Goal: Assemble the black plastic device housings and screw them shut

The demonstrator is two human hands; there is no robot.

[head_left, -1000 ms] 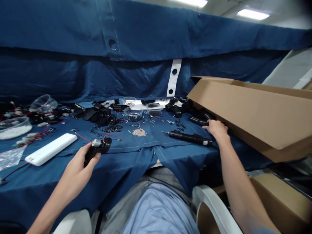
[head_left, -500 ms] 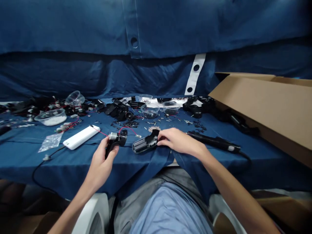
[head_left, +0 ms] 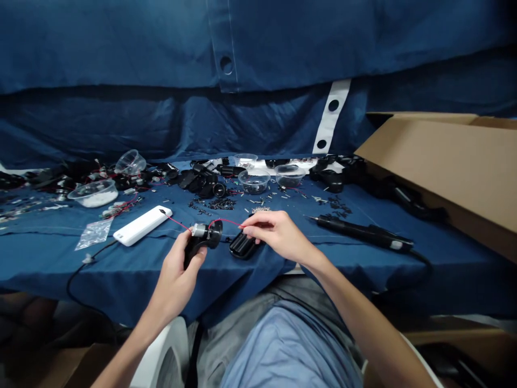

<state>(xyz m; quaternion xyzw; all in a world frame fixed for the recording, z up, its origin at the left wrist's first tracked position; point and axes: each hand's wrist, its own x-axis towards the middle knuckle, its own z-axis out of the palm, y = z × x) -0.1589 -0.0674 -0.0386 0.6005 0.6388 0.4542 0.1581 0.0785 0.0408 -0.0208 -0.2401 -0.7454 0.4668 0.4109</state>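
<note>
My left hand (head_left: 177, 272) is closed round a black plastic housing (head_left: 201, 242) with a small silver motor and red wires on it. My right hand (head_left: 274, 233) pinches the end of a red wire (head_left: 226, 221) that runs from that motor. Under my right fingers a second black housing piece (head_left: 242, 245) lies on the blue cloth. It is partly hidden by the hand.
A black electric screwdriver (head_left: 363, 233) lies to the right. A white flat box (head_left: 142, 225) and a small plastic bag (head_left: 93, 233) lie to the left. Clear bowls (head_left: 253, 181), black parts and scattered screws fill the back. A cardboard box (head_left: 448, 161) stands at right.
My right hand went from the cardboard box at the right to the middle, brought a black housing piece with it, set it down and took the red wire. My view swung left.
</note>
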